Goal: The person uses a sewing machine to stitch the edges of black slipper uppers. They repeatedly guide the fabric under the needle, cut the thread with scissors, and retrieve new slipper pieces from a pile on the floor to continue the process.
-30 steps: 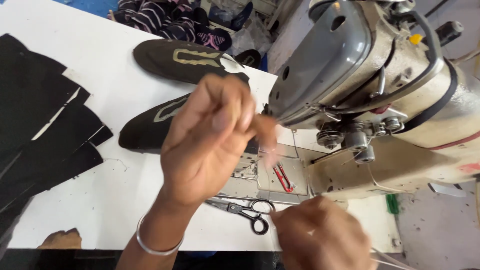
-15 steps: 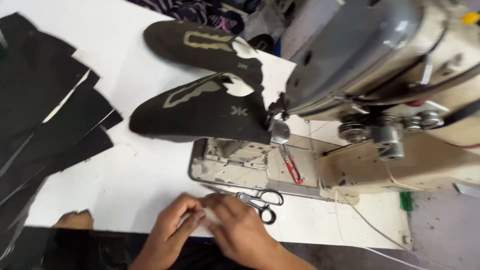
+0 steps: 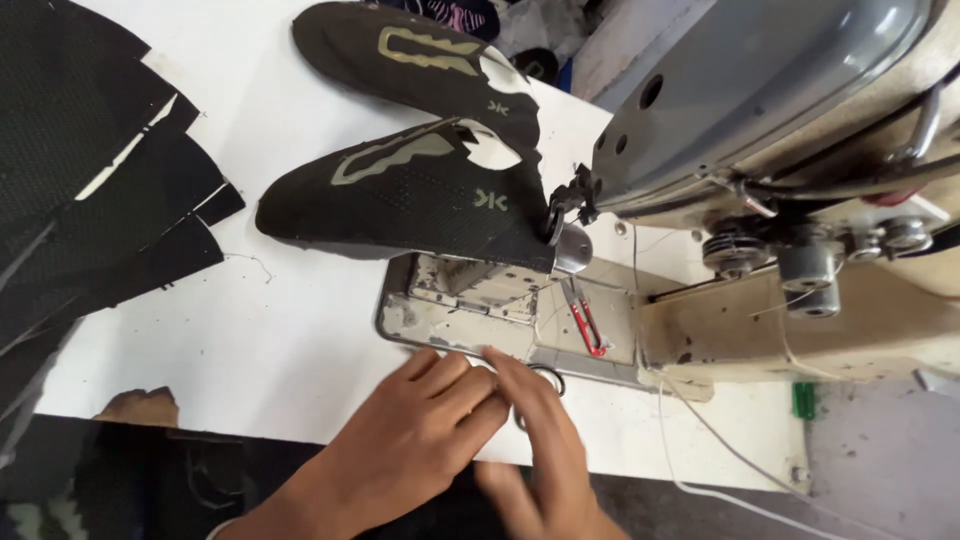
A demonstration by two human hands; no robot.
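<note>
Resting at the near edge of the white surface, the left hand lies palm down with its fingers extended and slack, its grip closed on nothing. The right hand sits just beside it, fingers stretched forward and touching the left fingertips; whether its grip holds anything cannot be told. Both hands cover a pair of scissors, of which only one dark finger loop shows, on the surface at the edge of the metal bed plate. A black shoe upper lies on that plate under the sewing machine head. A second black upper lies behind it. Black fabric pieces are stacked at the left.
</note>
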